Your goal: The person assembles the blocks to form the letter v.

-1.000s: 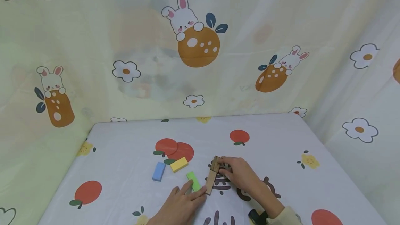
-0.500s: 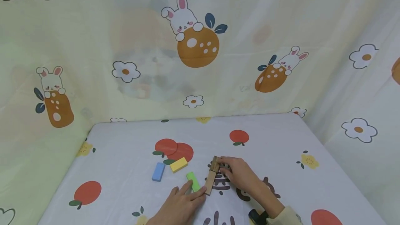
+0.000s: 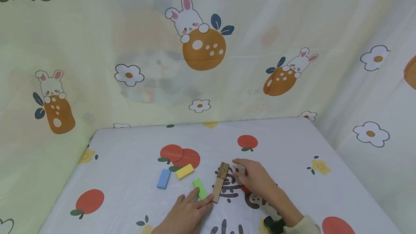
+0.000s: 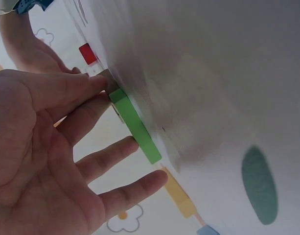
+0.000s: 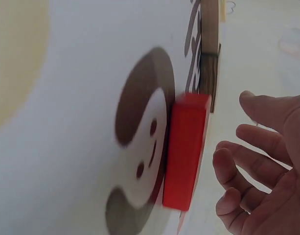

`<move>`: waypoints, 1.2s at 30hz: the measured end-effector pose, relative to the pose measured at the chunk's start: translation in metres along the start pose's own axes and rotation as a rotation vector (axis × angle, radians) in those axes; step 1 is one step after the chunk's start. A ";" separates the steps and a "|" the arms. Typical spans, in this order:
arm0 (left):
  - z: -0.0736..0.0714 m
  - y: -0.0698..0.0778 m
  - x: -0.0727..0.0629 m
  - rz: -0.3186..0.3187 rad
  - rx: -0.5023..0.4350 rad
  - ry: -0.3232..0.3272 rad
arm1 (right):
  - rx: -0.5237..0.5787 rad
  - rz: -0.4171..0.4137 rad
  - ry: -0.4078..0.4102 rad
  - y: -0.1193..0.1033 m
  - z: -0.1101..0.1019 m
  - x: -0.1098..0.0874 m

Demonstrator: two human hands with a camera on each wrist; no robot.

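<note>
On the white worktop (image 3: 123,169), a blue block (image 3: 164,179) lies farthest left, just beside a yellow block (image 3: 185,172). Next comes the left hand (image 3: 186,212), its grip spread, fingertips at a green block (image 3: 199,186) and at the near end of a light wooden block (image 3: 218,190). A dark wooden block (image 3: 223,170) (its grain shows) carries on from that one, end to end. Rightmost, the right hand (image 3: 258,178) has its grip spread too, fingers apart from the dark wooden block; a red block (image 5: 186,152) sits near them, partly hidden in the head view.
</note>
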State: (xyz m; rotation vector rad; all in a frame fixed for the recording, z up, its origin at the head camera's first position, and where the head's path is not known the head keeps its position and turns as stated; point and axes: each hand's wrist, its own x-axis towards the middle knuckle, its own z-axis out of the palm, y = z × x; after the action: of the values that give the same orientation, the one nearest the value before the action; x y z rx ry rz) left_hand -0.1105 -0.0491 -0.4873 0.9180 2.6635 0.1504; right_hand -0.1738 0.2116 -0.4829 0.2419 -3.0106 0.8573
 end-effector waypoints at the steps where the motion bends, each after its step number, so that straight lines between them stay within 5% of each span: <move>1: 0.000 0.000 0.000 -0.001 -0.001 0.000 | 0.005 0.010 -0.004 0.001 -0.002 -0.001; 10: 0.001 0.001 0.000 -0.009 -0.020 -0.012 | -0.077 0.039 0.001 0.017 -0.010 -0.015; 21: 0.001 0.001 0.001 -0.017 -0.030 -0.020 | -0.153 0.167 -0.017 0.025 -0.015 -0.036; 36: -0.001 0.002 0.000 -0.018 -0.028 -0.018 | -0.146 0.144 -0.017 0.026 -0.013 -0.043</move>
State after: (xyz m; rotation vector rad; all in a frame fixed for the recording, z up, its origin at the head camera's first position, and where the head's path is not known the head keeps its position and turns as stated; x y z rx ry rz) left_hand -0.1100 -0.0477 -0.4863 0.8825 2.6458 0.1739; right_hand -0.1354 0.2466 -0.4877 0.0313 -3.1188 0.6404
